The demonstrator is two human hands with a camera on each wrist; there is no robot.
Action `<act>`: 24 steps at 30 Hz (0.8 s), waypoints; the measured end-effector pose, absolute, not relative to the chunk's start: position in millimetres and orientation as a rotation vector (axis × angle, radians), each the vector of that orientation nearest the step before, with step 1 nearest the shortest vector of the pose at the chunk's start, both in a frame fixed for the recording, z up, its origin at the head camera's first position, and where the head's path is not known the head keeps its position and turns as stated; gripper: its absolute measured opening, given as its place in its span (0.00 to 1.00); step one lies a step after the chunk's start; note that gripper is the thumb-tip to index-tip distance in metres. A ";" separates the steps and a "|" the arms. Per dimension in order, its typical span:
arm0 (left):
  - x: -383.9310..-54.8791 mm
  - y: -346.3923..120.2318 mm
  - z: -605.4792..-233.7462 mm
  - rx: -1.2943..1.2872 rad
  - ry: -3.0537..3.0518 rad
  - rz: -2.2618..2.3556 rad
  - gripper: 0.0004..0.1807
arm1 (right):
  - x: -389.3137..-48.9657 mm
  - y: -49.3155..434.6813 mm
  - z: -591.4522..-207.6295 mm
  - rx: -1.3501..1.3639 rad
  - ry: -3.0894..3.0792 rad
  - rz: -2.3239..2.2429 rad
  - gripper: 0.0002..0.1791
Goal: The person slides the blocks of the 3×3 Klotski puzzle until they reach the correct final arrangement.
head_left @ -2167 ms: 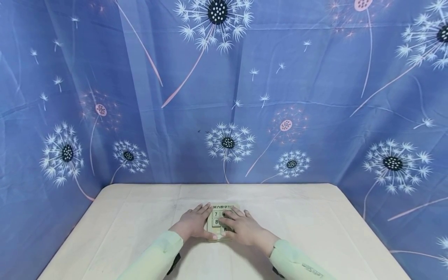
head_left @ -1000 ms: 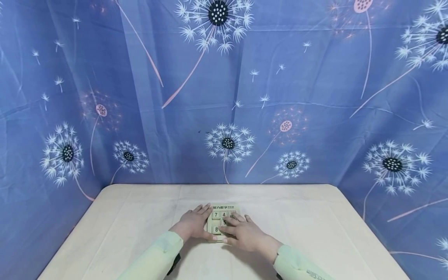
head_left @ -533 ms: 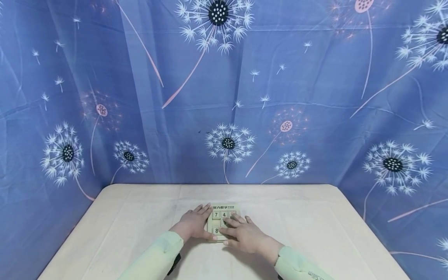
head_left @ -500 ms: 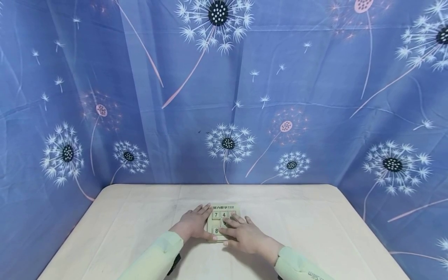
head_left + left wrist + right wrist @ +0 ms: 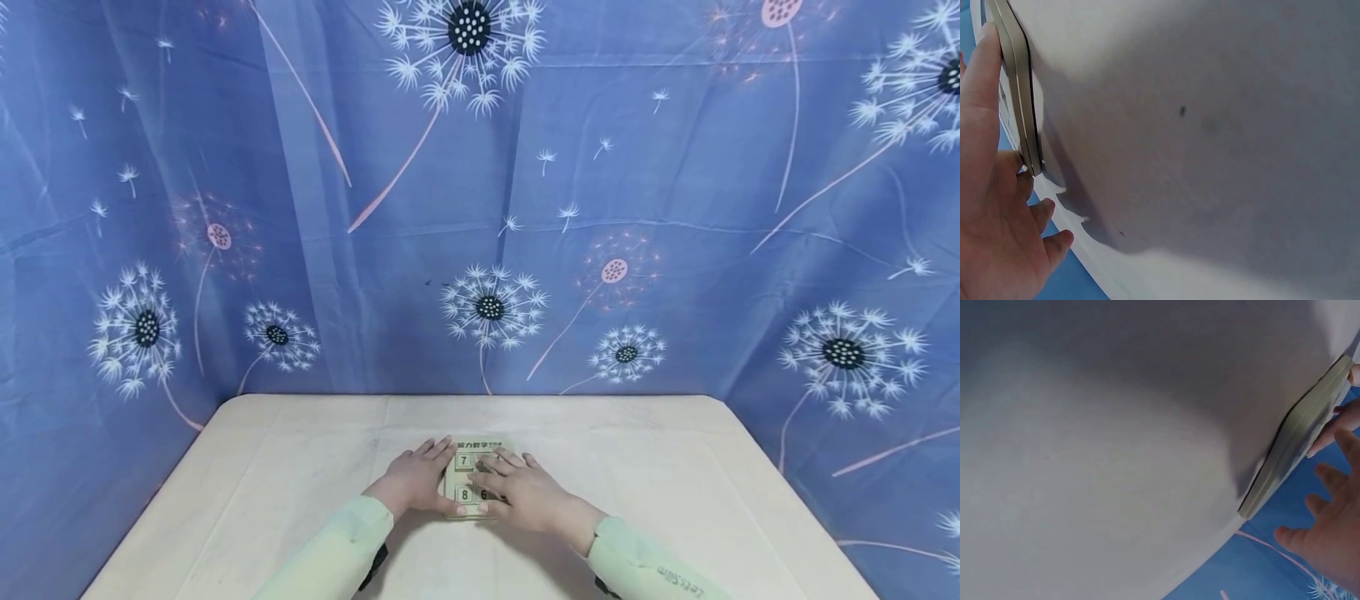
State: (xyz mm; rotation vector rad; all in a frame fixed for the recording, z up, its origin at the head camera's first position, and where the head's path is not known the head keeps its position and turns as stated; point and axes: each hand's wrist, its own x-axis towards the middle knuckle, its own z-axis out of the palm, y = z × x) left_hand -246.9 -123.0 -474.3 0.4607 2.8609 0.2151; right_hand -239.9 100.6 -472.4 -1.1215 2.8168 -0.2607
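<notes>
Head view: the number board (image 5: 460,478) lies under right grip (image 5: 523,492), against left grip (image 5: 420,477), both loosely spread.

Blue dandelion-print cloth (image 5: 420,250) behind a pale table (image 5: 637,467)

On my left wrist camera I see the left hand (image 5: 997,219), its thumb against a pale, flat board (image 5: 1021,75) seen edge-on, fingers spread near the board's lower end. I make out a small dark spot (image 5: 1182,111) on the shadowed white tabletop (image 5: 1260,125), blue cloth (image 5: 1072,278) beyond.
</notes>
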 end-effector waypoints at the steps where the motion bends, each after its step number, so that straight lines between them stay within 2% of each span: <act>1: -247.0 -123.1 -474.2 0.458 2.859 0.213 0.59 | -241.0 100.1 -472.7 -1.120 2.820 -0.268 0.29; 24: -246.9 -121.3 -472.9 0.449 2.849 0.216 0.59 | -259.7 90.9 -479.6 -0.986 2.861 -0.329 0.29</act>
